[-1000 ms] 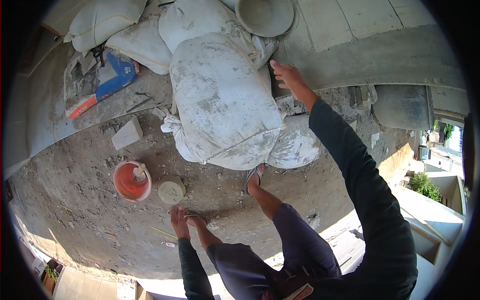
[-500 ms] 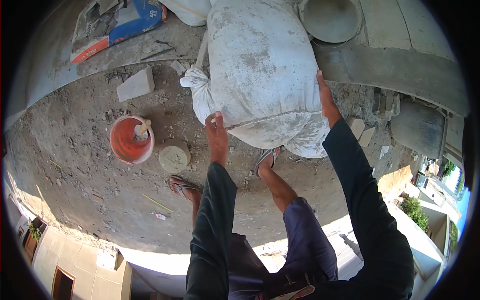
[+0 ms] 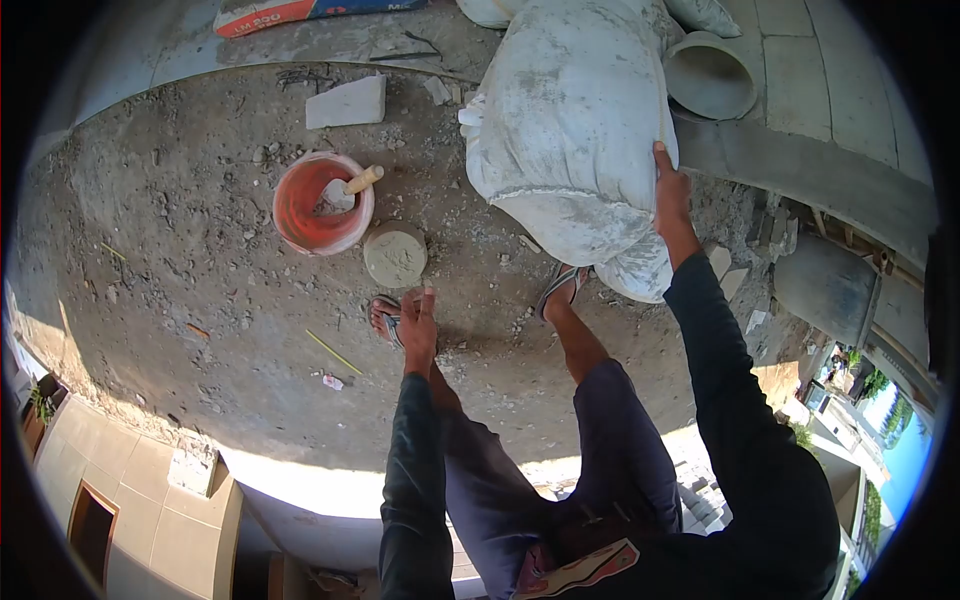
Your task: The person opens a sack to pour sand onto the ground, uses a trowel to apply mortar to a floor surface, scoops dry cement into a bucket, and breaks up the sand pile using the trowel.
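Observation:
A big, dirty white woven sack [image 3: 570,110], bulging full, stands at the upper middle in front of my feet. My right hand [image 3: 673,200] grips its right side, with the fingers partly hidden against the fabric. Away from the sack, my left hand [image 3: 420,325] is in the air over my left foot, its fingers apart and holding nothing. Just beyond that hand sits a round grey mortar-covered block or tub [image 3: 395,254]. Beside it is a red bucket [image 3: 290,215] with a wooden-handled tool [image 3: 363,180] leaning inside.
A pale block [image 3: 347,102] lies on the rubble-strewn ground. At the top left is a blue and red cement bag [image 3: 270,14]. A grey basin [image 3: 710,78] sits right of the sack, and a wheelbarrow-like tray [image 3: 822,280] stands farther right.
My left hand has let go of the sack and drawn back toward my left foot. My right hand stays on the sack's side. The view has shifted, so the sack appears farther right.

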Motion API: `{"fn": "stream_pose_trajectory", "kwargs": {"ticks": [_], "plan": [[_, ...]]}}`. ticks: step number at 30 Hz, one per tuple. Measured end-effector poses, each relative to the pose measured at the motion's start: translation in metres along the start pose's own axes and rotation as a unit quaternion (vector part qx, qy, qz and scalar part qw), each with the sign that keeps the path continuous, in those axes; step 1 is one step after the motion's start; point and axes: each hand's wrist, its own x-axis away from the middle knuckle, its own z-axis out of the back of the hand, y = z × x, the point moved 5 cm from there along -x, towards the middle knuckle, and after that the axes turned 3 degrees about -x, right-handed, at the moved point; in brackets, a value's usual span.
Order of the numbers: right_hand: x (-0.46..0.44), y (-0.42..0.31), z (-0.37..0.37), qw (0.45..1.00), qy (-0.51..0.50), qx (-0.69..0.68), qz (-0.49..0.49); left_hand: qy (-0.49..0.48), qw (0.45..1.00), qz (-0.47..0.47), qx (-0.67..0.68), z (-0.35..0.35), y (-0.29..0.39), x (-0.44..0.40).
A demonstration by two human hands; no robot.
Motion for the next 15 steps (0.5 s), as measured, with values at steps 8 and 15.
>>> {"fn": "stream_pose_trajectory", "kwargs": {"ticks": [8,15], "plan": [[0.039,-0.022,-0.092,0.980,-0.159,-0.109,0.043,-0.042,0.998,-0.038,0.019,0.007,0.085,0.019],[0.036,-0.012,-0.086,0.957,-0.221,-0.178,0.062,-0.060,0.998,-0.002,-0.021,-0.032,0.122,-0.022]]}}
